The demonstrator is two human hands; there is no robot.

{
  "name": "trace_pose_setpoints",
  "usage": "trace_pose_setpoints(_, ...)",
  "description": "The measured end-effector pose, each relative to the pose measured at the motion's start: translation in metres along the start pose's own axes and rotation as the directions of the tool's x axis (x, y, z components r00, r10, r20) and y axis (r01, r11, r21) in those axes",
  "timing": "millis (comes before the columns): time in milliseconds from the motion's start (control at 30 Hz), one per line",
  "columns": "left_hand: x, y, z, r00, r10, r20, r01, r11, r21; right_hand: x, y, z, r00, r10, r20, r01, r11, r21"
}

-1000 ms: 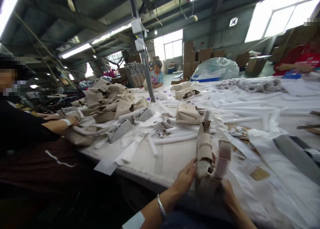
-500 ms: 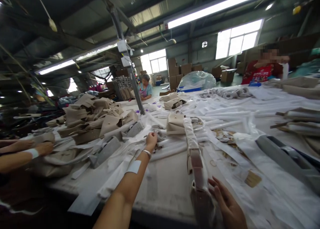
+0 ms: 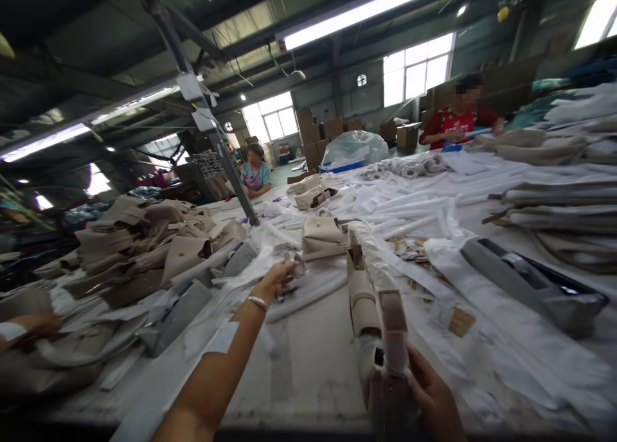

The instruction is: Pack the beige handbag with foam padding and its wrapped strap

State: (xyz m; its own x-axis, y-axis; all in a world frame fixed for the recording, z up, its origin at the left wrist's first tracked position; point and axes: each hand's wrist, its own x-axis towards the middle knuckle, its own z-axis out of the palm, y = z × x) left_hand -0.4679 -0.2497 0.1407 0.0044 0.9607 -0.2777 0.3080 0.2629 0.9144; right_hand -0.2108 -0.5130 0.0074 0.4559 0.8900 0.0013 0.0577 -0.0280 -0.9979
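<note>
My left hand [image 3: 280, 277] reaches to the middle of the table, its fingers closed at a small, shiny, pale item [image 3: 299, 265] that I cannot make out clearly. Close in front of me, a beige handbag [image 3: 362, 304] is seen edge-on, its strap [image 3: 394, 329] running along the top and partly wrapped in white sheeting. My right hand [image 3: 431, 394] grips the near right side of this handbag, with the fingers partly hidden behind it. Just beyond my left hand sits another beige bag [image 3: 322, 233] with a small metal stud on its flap.
A heap of beige bags [image 3: 139, 243] lies at left, beside a metal post [image 3: 236, 178]. A co-worker's hand [image 3: 41, 325] is at the left edge. Grey tape dispensers [image 3: 535, 284] and stacked straps or bag parts [image 3: 554, 204] are at right. Two people work beyond.
My view has turned right, so things sit further left. My left hand now touches the small shiny item. The handbag stands more upright against my right hand.
</note>
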Motion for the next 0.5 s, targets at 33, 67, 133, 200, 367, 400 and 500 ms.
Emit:
trace_pose_setpoints(33,-0.012,0.004,0.0,0.999,0.019,0.048,-0.018,0.999,-0.028,-0.001,-0.007,-0.001,1.0,-0.02,-0.007,0.02,1.0,-0.009)
trace_pose_setpoints(67,-0.025,0.008,0.001,0.994,0.041,0.099,-0.036,0.998,-0.053,-0.003,-0.016,-0.001,0.999,-0.049,-0.015,0.048,0.999,-0.022)
trace_pose_setpoints(133,-0.052,0.017,0.004,0.976,0.083,0.2,-0.067,0.994,-0.086,-0.004,-0.041,-0.003,0.992,-0.119,-0.041,0.118,0.993,-0.022)
trace_pose_setpoints(200,-0.077,0.027,0.012,0.952,0.116,0.283,-0.092,0.991,-0.097,-0.002,-0.072,-0.005,0.982,-0.182,-0.053,0.185,0.981,0.06)
trace_pose_setpoints(367,-0.127,0.056,0.043,0.875,0.209,0.436,-0.11,0.964,-0.242,0.009,-0.145,-0.008,0.939,-0.342,0.036,0.321,0.909,0.267)
trace_pose_setpoints(400,-0.135,0.062,0.049,0.865,0.214,0.453,-0.089,0.955,-0.281,0.01,-0.155,-0.008,0.929,-0.36,0.084,0.33,0.91,0.253)
trace_pose_setpoints(500,-0.155,0.076,0.061,0.851,0.215,0.479,-0.054,0.943,-0.328,0.009,-0.177,-0.007,0.892,-0.407,0.196,0.379,0.911,0.166)
